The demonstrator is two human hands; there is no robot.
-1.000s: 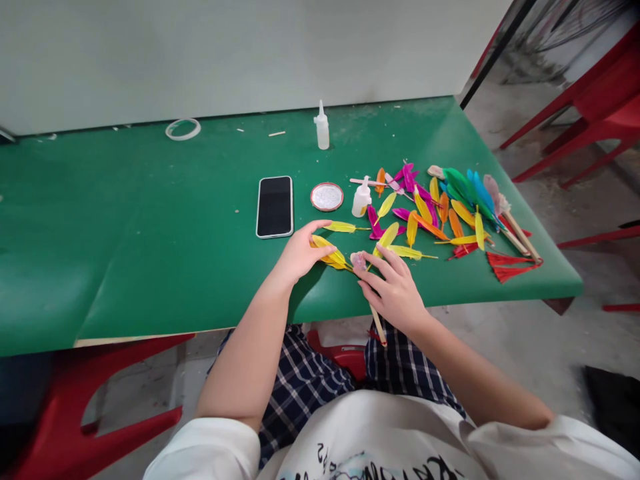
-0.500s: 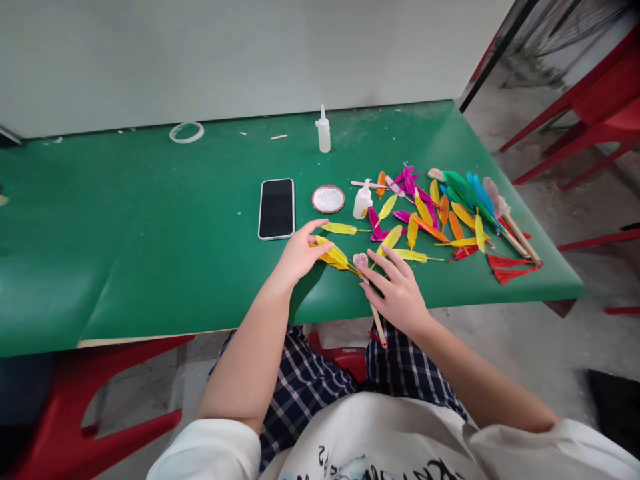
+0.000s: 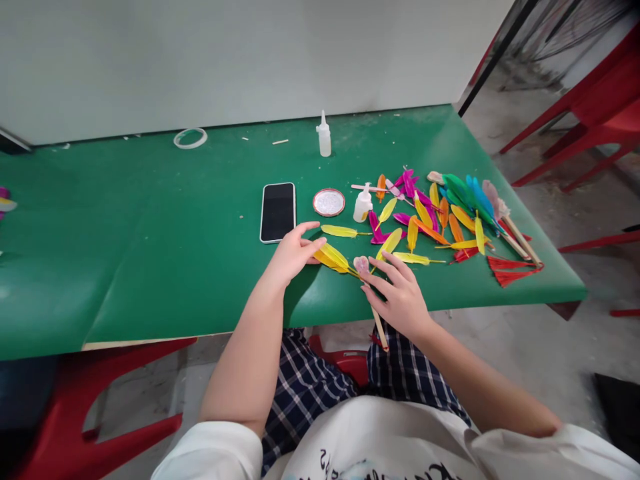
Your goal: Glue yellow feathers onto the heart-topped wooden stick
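My left hand (image 3: 291,252) is at the broad ends of a small bunch of yellow feathers (image 3: 333,259), its thumb and a lower finger closed on their edge and its index finger stretched above. The quills meet the pinkish, lumpy head (image 3: 361,265) of a thin wooden stick (image 3: 379,323). Bent fingers of my right hand (image 3: 401,293) hold the stick just below that head; its lower end juts past the table edge over my lap. Single yellow feathers lie close by: one (image 3: 339,231) above the bunch, another (image 3: 389,249) beside my right fingertips.
Purple, orange and yellow feathers (image 3: 423,212) lie scattered right, beside finished-looking feathered sticks (image 3: 493,200) and a red tassel (image 3: 513,269). A glue bottle (image 3: 363,203), round lid (image 3: 329,202) and phone (image 3: 278,212) sit ahead. Farther back are another bottle (image 3: 325,137) and a tape ring (image 3: 190,139).
My left hand has slid slightly left along the yellow feathers, so its thumb covers less of them. My right hand stays at the stick. The whole view has shifted slightly.
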